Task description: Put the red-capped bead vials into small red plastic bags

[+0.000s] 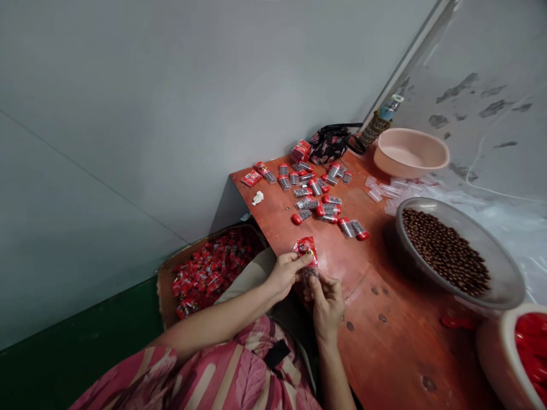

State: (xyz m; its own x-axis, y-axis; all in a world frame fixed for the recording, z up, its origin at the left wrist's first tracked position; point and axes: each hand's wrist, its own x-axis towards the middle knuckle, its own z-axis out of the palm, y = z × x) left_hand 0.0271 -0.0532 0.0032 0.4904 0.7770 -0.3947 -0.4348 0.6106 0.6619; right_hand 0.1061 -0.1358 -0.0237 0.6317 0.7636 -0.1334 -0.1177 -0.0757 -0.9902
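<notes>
Near the table's edge, my left hand (285, 277) pinches a small red printed wrapper (306, 245) between thumb and fingers. The lower end of a clear tube (311, 272) with dark brown balls shows below the red print. That lower end is gripped by the thumb and fingertips of my right hand (328, 306). Whether the tube sits inside the wrapper or against it is hard to tell. Beyond my hands lie several clear tubes (315, 188) with red caps, filled with brown balls.
A grey bowl (506, 267) of brown balls stands right on the red table (384, 353), near a tub (491, 347) of red pieces. Empty clear tubes (395, 191), a pink basin (412, 171) and a flowered bag (329, 145) are behind. A box (166, 296) of red packets sits lower left.
</notes>
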